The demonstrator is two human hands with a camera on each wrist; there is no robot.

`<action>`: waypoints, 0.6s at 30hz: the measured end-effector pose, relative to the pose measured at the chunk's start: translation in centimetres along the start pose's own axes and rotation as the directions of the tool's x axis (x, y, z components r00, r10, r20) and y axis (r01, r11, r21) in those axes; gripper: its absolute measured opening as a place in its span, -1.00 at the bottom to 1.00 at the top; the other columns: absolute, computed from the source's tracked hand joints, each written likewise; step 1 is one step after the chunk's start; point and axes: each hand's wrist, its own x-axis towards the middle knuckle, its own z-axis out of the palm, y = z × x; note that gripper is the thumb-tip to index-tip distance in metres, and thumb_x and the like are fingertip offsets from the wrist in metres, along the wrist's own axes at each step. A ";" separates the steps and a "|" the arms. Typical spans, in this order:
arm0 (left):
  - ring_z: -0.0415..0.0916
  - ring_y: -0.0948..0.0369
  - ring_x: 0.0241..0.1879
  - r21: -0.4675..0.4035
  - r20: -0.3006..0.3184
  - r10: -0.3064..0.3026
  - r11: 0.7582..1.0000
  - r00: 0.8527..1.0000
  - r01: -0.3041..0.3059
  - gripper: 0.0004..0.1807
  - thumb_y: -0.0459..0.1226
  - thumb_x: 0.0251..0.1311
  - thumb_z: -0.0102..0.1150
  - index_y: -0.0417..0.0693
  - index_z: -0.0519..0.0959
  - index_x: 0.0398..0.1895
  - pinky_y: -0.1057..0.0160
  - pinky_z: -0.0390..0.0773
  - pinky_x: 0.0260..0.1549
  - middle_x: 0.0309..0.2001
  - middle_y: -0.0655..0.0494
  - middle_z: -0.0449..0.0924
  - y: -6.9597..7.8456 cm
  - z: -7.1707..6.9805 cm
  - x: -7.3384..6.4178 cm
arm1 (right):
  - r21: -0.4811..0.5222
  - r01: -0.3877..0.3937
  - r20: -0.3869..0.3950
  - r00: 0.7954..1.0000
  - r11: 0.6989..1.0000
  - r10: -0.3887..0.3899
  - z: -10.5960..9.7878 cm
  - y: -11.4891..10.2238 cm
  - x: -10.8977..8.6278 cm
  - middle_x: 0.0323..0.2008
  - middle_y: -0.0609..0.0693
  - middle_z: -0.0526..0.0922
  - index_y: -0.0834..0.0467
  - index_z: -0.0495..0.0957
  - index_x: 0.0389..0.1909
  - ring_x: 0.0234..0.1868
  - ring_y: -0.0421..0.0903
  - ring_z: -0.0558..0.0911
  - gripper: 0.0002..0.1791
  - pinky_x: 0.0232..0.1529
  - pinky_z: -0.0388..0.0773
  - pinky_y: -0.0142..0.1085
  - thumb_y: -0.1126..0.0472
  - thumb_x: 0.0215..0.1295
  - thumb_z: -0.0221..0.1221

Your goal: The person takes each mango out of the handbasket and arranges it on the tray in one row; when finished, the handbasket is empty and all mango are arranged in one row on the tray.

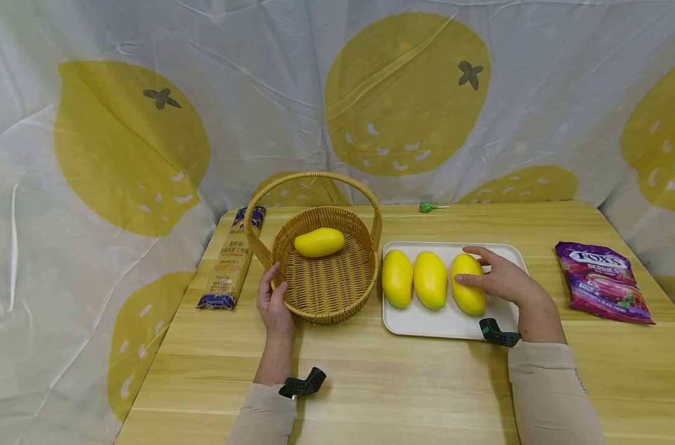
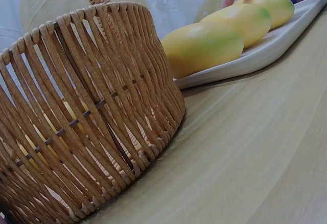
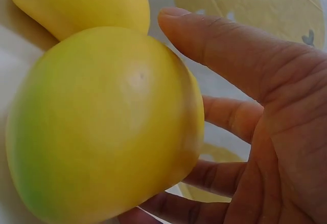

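My left hand [image 1: 275, 307] grips the left rim of a round wicker basket [image 1: 329, 316] with a tall arched handle. One yellow mango [image 1: 319, 242] lies inside, toward the basket's back. To the right, a white rectangular tray [image 1: 504, 253] bears three mangoes side by side: a left one [image 1: 397, 279], a middle one [image 1: 430, 280] and a right one [image 1: 468, 296]. My right hand [image 1: 504, 278] holds the right mango, thumb across its top and fingers around its far side. In the right wrist view this mango [image 3: 107, 127] shows a greenish end, and the fingers pass behind it.
A long pasta packet [image 1: 226, 262] lies left of the basket. At the table's back edge is a green-wrapped lollipop [image 1: 428, 207]. A purple candy bag [image 1: 603, 281] lies right of the tray. A lemon-print cloth [image 1: 271, 93] hangs behind the wooden table [image 1: 404, 389].
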 end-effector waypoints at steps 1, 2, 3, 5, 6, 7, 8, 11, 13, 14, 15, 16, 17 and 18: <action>0.26 -0.10 0.42 0.003 -0.001 -0.003 1.000 1.000 0.003 -0.52 -0.50 0.33 -0.14 -0.25 0.53 0.27 0.34 0.55 0.17 0.45 -0.15 0.29 0.0 0.0 0.0 | -0.003 -0.001 -0.002 1.000 1.000 0.001 0.0 0.0 0.0 0.45 0.50 0.15 0.05 0.02 0.62 0.29 0.41 0.38 0.10 0.25 0.44 0.29 -0.40 0.24 0.24; 0.26 -0.10 0.42 0.005 -0.002 -0.005 1.000 1.000 0.005 -0.52 -0.49 0.32 -0.14 -0.24 0.54 0.27 0.34 0.55 0.16 0.45 -0.15 0.29 0.0 0.0 0.0 | -0.006 -0.002 -0.002 1.000 1.000 0.002 0.0 0.1 0.0 0.45 0.49 0.15 0.05 0.02 0.63 0.29 0.41 0.37 0.10 0.25 0.43 0.30 -0.40 0.24 0.23; 0.26 -0.09 0.42 0.006 -0.004 -0.005 1.000 1.000 0.006 -0.52 -0.49 0.32 -0.13 -0.22 0.55 0.26 0.34 0.56 0.16 0.45 -0.15 0.29 0.0 0.0 0.0 | -0.007 -0.002 -0.003 1.000 1.000 0.002 0.0 0.1 0.0 0.45 0.49 0.15 0.05 0.01 0.63 0.29 0.41 0.38 0.10 0.25 0.43 0.31 -0.40 0.24 0.23; 0.26 -0.10 0.42 0.003 -0.004 -0.003 1.000 1.000 0.003 -0.52 -0.49 0.32 -0.13 -0.22 0.55 0.26 0.33 0.55 0.17 0.45 -0.17 0.28 0.0 0.0 0.0 | -0.005 -0.001 0.000 1.000 1.000 0.001 0.0 0.1 0.0 0.45 0.48 0.16 0.05 0.01 0.63 0.28 0.41 0.38 0.10 0.26 0.43 0.31 -0.39 0.24 0.24; 0.26 -0.09 0.42 0.002 -0.003 -0.003 1.000 1.000 0.003 -0.52 -0.49 0.32 -0.13 -0.21 0.56 0.25 0.34 0.55 0.18 0.46 -0.17 0.28 0.0 0.0 0.0 | -0.005 0.001 0.002 1.000 1.000 -0.001 -0.1 0.1 0.0 0.45 0.48 0.17 0.06 0.01 0.63 0.28 0.40 0.39 0.10 0.26 0.43 0.29 -0.39 0.24 0.24; 0.25 -0.09 0.43 0.001 -0.003 -0.003 1.000 1.000 0.003 -0.52 -0.50 0.32 -0.13 -0.21 0.56 0.26 0.34 0.55 0.18 0.46 -0.17 0.27 0.0 0.0 0.0 | -0.004 0.001 0.004 1.000 1.000 -0.001 -0.1 0.1 0.0 0.45 0.48 0.17 0.06 0.01 0.62 0.28 0.40 0.39 0.10 0.26 0.44 0.28 -0.39 0.24 0.24; 0.25 -0.08 0.43 -0.001 -0.002 -0.002 1.000 1.000 0.002 -0.52 -0.50 0.32 -0.13 -0.22 0.55 0.26 0.34 0.54 0.19 0.46 -0.17 0.27 0.0 0.0 0.0 | -0.004 0.002 0.005 1.000 1.000 -0.002 -0.1 0.1 0.0 0.45 0.47 0.17 0.06 0.01 0.62 0.27 0.40 0.40 0.10 0.26 0.44 0.28 -0.39 0.24 0.24; 0.25 -0.03 0.43 -0.005 -0.001 -0.006 1.000 1.000 0.006 -0.51 -0.51 0.32 -0.14 -0.20 0.56 0.25 0.35 0.53 0.20 0.47 -0.17 0.26 0.0 0.0 0.0 | -0.007 0.007 0.003 1.000 1.000 -0.007 -0.1 0.0 0.0 0.45 0.47 0.19 0.07 0.02 0.62 0.28 0.40 0.39 0.09 0.25 0.43 0.30 -0.38 0.25 0.24; 0.26 0.00 0.43 -0.008 -0.002 -0.009 1.000 1.000 0.009 -0.51 -0.51 0.32 -0.14 -0.19 0.57 0.25 0.36 0.53 0.20 0.47 -0.16 0.25 0.0 0.0 0.0 | -0.010 0.007 0.000 1.000 1.000 -0.007 -0.1 0.0 0.0 0.45 0.46 0.20 0.06 0.03 0.62 0.28 0.41 0.38 0.09 0.25 0.41 0.32 -0.39 0.24 0.24; 0.26 0.02 0.43 -0.009 -0.002 -0.010 1.000 1.000 0.010 -0.52 -0.51 0.32 -0.14 -0.18 0.57 0.25 0.36 0.53 0.20 0.48 -0.16 0.25 0.0 -0.1 0.0 | -0.012 0.007 0.000 1.000 1.000 -0.007 -0.1 -0.1 0.0 0.45 0.46 0.20 0.06 0.03 0.62 0.29 0.42 0.37 0.09 0.25 0.40 0.34 -0.39 0.25 0.24; 0.26 0.02 0.43 -0.010 -0.002 -0.011 1.000 1.000 0.011 -0.52 -0.50 0.32 -0.14 -0.17 0.58 0.24 0.36 0.53 0.19 0.48 -0.16 0.25 0.0 -0.1 0.0 | -0.014 0.007 0.000 1.000 1.000 -0.007 -0.1 -0.1 0.0 0.45 0.46 0.20 0.06 0.03 0.62 0.29 0.42 0.37 0.09 0.25 0.40 0.34 -0.39 0.25 0.23; 0.26 0.00 0.43 -0.011 -0.002 -0.012 1.000 1.000 0.012 -0.52 -0.50 0.32 -0.13 -0.17 0.58 0.24 0.36 0.53 0.18 0.48 -0.16 0.25 0.0 -0.1 0.0 | -0.014 0.008 0.001 1.000 1.000 -0.008 -0.1 -0.1 0.0 0.45 0.47 0.20 0.06 0.03 0.62 0.29 0.42 0.37 0.08 0.25 0.40 0.34 -0.39 0.25 0.23; 0.26 -0.01 0.43 -0.011 -0.001 -0.012 1.000 1.000 0.012 -0.52 -0.50 0.32 -0.13 -0.17 0.58 0.24 0.36 0.54 0.18 0.48 -0.16 0.25 0.0 -0.1 0.0 | -0.013 0.007 0.003 1.000 1.000 -0.007 0.0 -0.1 0.0 0.45 0.47 0.20 0.06 0.03 0.62 0.29 0.42 0.37 0.08 0.25 0.41 0.34 -0.39 0.25 0.23; 0.25 -0.03 0.43 -0.012 0.000 -0.012 1.000 1.000 0.012 -0.52 -0.49 0.32 -0.13 -0.17 0.58 0.24 0.35 0.54 0.18 0.48 -0.15 0.25 0.0 -0.1 0.0 | -0.012 0.006 0.003 1.000 1.000 -0.006 0.0 -0.2 0.0 0.45 0.47 0.20 0.07 0.03 0.62 0.29 0.42 0.38 0.08 0.24 0.42 0.32 -0.39 0.25 0.23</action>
